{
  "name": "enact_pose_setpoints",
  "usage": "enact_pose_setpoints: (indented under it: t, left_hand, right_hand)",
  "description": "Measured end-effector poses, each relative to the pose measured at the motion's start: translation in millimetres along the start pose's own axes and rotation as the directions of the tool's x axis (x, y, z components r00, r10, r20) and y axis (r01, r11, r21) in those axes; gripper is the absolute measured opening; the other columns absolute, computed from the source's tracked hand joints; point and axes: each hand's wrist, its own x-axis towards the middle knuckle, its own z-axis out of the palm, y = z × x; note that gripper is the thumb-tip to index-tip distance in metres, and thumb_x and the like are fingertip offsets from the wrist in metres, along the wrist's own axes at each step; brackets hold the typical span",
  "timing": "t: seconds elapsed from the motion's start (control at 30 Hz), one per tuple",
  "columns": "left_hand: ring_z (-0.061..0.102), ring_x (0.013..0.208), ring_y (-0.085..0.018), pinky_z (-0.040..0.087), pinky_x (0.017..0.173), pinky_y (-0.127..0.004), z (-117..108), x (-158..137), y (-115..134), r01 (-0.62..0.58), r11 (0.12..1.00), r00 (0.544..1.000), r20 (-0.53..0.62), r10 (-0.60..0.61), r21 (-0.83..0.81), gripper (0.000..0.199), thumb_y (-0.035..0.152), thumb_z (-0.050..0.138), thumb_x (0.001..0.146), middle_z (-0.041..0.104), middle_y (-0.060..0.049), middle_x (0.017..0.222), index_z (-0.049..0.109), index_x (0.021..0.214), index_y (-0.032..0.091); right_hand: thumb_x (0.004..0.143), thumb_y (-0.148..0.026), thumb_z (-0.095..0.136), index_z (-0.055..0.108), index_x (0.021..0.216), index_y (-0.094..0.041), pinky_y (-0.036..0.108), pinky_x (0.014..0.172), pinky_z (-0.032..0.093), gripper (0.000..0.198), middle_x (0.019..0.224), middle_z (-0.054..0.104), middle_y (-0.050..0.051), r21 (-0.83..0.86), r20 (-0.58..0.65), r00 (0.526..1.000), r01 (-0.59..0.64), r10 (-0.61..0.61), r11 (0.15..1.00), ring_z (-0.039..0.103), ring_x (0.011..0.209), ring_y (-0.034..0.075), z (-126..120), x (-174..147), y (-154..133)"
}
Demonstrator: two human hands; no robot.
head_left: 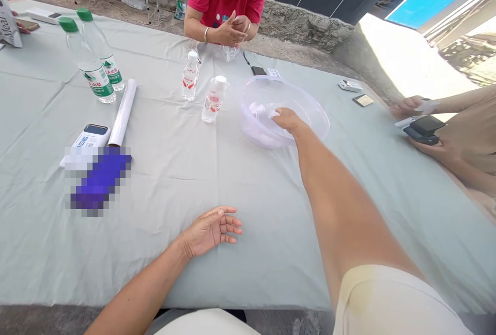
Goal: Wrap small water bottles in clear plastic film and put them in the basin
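Note:
My right hand (287,120) reaches into a translucent pale purple plastic basin (263,141), with the fingers bent together. At the fingertips shows a small white piece, too blurred to name. Inside the basin lies another crumpled white thing (256,110), left of that hand. Palm half turned up, my left hand (214,232) rests on or just over the grey tablecloth (251,273), its fingers apart and holding nothing. Left of the basin two small clear water bottles, one nearer (213,102) and one farther (189,78), stand upright.
Two large green-capped bottles (96,82), a white roll (124,113), a white box with a phone (87,141) and a blurred blue item (103,180) are on the left. Across sits a person in red (228,10); another person's hands (430,144) hold a dark device at right.

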Motion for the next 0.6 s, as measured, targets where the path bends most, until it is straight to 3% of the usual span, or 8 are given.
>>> enact_pose_setpoints:
  t: [0.1,0.17,0.27,0.37,0.43,0.5,0.6]
  left_hand:
    - [0.070,0.099,-0.024,0.051,0.083,-0.037,0,-2,1,-0.016,0.999,1.000,0.024,0.017,-0.028,0.032,0.038,0.067,0.092,0.072,-0.012,0.106,0.067,0.115,0.016]
    - [0.070,0.102,-0.024,0.051,0.087,-0.037,-1,-3,2,-0.042,0.998,0.999,0.032,0.044,-0.054,0.031,0.038,0.065,0.093,0.072,-0.012,0.107,0.067,0.116,0.016]
    - [0.070,0.105,-0.025,0.052,0.090,-0.038,0,-6,7,-0.102,0.990,0.994,0.035,0.106,-0.098,0.032,0.039,0.064,0.094,0.073,-0.011,0.108,0.067,0.117,0.016]
    - [0.068,0.113,-0.027,0.051,0.095,-0.040,2,-8,14,-0.141,0.981,0.990,0.003,0.142,-0.133,0.038,0.044,0.062,0.095,0.072,-0.013,0.113,0.066,0.119,0.015]
    - [0.065,0.119,-0.029,0.051,0.099,-0.043,3,-8,19,-0.157,0.977,0.988,-0.038,0.153,-0.145,0.045,0.051,0.057,0.096,0.070,-0.016,0.120,0.064,0.122,0.014]
    - [0.065,0.119,-0.029,0.051,0.099,-0.045,3,-8,23,-0.180,0.973,0.983,-0.071,0.171,-0.142,0.051,0.058,0.055,0.095,0.069,-0.017,0.122,0.063,0.122,0.014]
    - [0.070,0.105,-0.026,0.055,0.091,-0.039,0,-8,28,-0.221,0.971,0.971,-0.119,0.209,-0.092,0.056,0.062,0.064,0.088,0.072,-0.014,0.111,0.064,0.119,0.016]
  right_hand:
    - [0.081,-0.033,0.065,0.068,0.117,-0.016,0.061,0.114,0.037,0.040,0.138,0.061,0.019,0.065,-0.017,0.998,-0.066,0.068,0.996,0.054,0.134,0.035,-12,-14,-21]
    - [0.088,-0.036,0.058,0.061,0.131,-0.021,0.053,0.119,0.035,0.047,0.148,0.054,0.013,0.211,-0.026,1.000,0.011,-0.005,0.977,0.048,0.141,0.028,-24,-36,-48]
    - [0.090,-0.043,0.058,0.060,0.134,-0.028,0.049,0.118,0.039,0.047,0.151,0.052,0.006,0.419,-0.010,0.991,0.128,-0.136,0.899,0.044,0.145,0.024,-39,-93,-98]
    - [0.089,-0.047,0.062,0.063,0.132,-0.035,0.047,0.114,0.044,0.044,0.151,0.053,0.003,0.618,0.092,0.983,0.071,-0.161,0.783,0.046,0.143,0.024,-39,-170,-139]
    - [0.090,-0.046,0.064,0.066,0.128,-0.036,0.045,0.112,0.047,0.040,0.148,0.055,0.003,0.702,0.232,0.953,-0.024,-0.197,0.711,0.050,0.140,0.024,-29,-221,-152]
    - [0.089,-0.046,0.066,0.070,0.125,-0.034,0.044,0.108,0.050,0.038,0.145,0.058,0.005,0.716,0.452,0.852,-0.170,-0.264,0.677,0.054,0.136,0.025,-12,-262,-153]
    - [0.090,-0.042,0.067,0.074,0.119,-0.030,0.043,0.105,0.050,0.032,0.129,0.069,0.007,0.683,0.676,0.611,-0.312,-0.411,0.660,0.061,0.126,0.024,14,-293,-139]
